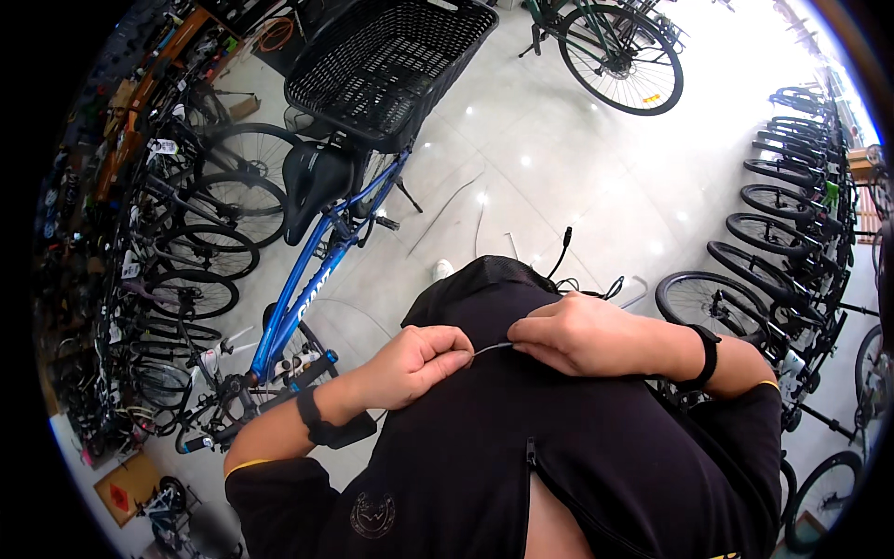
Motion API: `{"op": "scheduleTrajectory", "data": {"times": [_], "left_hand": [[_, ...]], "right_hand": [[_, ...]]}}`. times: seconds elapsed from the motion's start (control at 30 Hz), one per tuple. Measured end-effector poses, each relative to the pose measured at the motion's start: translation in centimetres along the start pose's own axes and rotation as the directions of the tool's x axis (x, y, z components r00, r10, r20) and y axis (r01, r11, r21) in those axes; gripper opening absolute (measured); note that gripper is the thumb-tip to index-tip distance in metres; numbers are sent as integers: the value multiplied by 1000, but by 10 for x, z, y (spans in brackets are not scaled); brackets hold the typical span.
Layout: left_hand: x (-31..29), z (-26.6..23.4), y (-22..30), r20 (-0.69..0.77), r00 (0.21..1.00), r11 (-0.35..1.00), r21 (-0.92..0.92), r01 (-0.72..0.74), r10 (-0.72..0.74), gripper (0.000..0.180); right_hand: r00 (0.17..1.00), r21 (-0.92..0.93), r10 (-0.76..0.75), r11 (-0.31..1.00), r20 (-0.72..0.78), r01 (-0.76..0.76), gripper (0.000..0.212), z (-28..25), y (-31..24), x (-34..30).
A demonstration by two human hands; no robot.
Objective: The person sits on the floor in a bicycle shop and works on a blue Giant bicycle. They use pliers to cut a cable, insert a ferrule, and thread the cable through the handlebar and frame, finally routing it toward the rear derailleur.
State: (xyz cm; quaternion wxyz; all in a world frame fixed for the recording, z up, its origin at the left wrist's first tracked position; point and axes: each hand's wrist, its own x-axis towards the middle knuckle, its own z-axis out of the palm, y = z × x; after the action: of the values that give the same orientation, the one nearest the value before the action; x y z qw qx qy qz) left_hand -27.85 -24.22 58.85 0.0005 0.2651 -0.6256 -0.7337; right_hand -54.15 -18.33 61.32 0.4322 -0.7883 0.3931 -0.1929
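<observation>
My left hand (424, 363) and my right hand (579, 334) meet in front of my dark shirt, fingers pinched. A short stretch of thin grey cable (491, 348) runs between their fingertips, and both hands grip it. Most of its length is hidden by my fingers. Just past my right hand, black cables (603, 290) lie looped, one end (567, 237) standing up with a thicker tip. Left of my left hand stands a blue bicycle (305, 279) with a black saddle (310, 184) and a large black basket (391, 70).
Parked bicycles line the left side (200, 252) and the right side (759, 224). A dark green bicycle (619, 61) stands at the far side. Thin cable pieces (445, 207) lie on the pale tiled floor (577, 177). A bent metal rod (639, 293) is near my right forearm.
</observation>
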Motion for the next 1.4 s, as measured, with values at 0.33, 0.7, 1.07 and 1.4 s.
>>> {"op": "scheduleTrajectory", "data": {"times": [0.33,0.7,1.07,1.4], "left_hand": [[-3,-2,5,41,998,993,111,37,-42,17],[10,-10,26,-79,995,967,254,-34,55,17],[-3,-55,-121,-506,849,927,-225,-300,152,16],[25,-52,-149,-420,908,891,-405,-207,20,21]], "right_hand": [[999,32,-36,999,32,35,15,-1,-9,4],[995,-397,-24,916,93,59,9,-13,-7,25],[913,-659,-17,697,-408,-282,23,-128,44,-9],[645,584,159,621,-747,523,6,-148,84,-25]]}}
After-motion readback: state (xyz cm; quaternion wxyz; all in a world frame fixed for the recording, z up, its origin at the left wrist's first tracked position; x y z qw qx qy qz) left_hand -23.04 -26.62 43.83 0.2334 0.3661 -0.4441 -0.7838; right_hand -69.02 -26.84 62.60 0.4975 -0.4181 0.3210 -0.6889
